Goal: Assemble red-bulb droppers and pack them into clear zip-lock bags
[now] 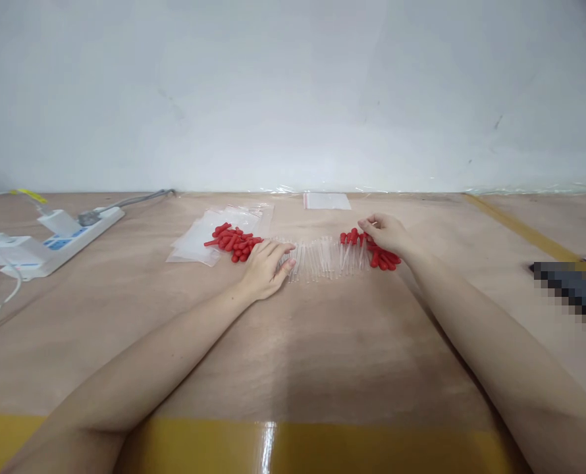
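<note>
A row of clear glass dropper tubes [315,260] lies side by side across the middle of the table. Red rubber bulbs [353,236] cap several tubes at the row's right end. My left hand [267,266] rests over the left end of the row, fingers extended and thumb apart, beside a pile of loose red bulbs [231,242]. At the right end, my right hand [384,232] has its thumb and fingers closed on a red rubber bulb at the top of a tube; the fingers partly hide it. More loose red bulbs [384,259] lie just below that hand.
Clear zip bags [199,237] lie under and behind the left pile, with another small bag [327,201] near the wall. A white power strip [70,243] with plugs and cables sits at left. A dark pixelated object [572,289] lies at right.
</note>
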Demonstrator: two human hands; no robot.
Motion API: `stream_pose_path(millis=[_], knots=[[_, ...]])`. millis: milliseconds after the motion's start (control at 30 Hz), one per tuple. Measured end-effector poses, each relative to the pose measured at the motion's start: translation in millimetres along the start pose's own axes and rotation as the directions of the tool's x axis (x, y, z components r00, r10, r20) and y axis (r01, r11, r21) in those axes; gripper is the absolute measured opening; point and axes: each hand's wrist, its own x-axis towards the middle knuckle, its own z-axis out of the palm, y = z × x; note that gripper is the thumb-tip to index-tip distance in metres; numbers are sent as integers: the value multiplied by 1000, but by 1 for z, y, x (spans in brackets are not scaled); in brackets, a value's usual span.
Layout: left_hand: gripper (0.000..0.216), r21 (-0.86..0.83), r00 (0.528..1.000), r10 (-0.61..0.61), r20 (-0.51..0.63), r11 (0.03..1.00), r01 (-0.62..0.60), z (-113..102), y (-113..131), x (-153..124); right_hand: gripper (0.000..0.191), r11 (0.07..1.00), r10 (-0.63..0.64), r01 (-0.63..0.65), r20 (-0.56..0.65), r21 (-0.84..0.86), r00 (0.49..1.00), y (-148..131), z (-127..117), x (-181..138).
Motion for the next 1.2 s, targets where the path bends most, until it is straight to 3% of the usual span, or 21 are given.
stream_pose_path(millis=[100, 200, 300, 467, 800, 1000, 1100, 1200], knots=[[28, 16, 1000, -17, -2, 1000, 17, 0, 1, 0, 27, 996, -25, 24, -13, -85, 1000, 3, -6, 2], [31, 25, 997, -63, -42, 998, 64, 0, 1, 0, 23, 961, -22, 1, -73, -277, 997, 7, -17, 3], [24, 52, 988, -131, -80, 989, 136, 0, 2, 2, 22, 900, 22, -35, -34, -434, 999, 10, -24, 4], [9, 116, 967, -241, -86, 961, 250, 2, 4, 14, 27, 842, 100, -64, 37, -535, 994, 11, -18, 4], [22, 235, 911, -411, 43, 890, 391, 23, 19, 51, 21, 881, 114, -126, -55, -456, 992, 10, -17, 1], [32, 280, 872, -480, 99, 854, 438, 29, 18, 60, 24, 904, 42, -103, -153, -415, 987, 7, -17, 0], [33, 269, 856, -501, 126, 848, 457, 28, 15, 61, 25, 925, -62, -30, -228, -379, 972, -2, -14, -5], [29, 274, 837, -525, 154, 837, 474, 23, 14, 63, 22, 940, -241, 156, -269, -302, 933, -15, -4, -14]])
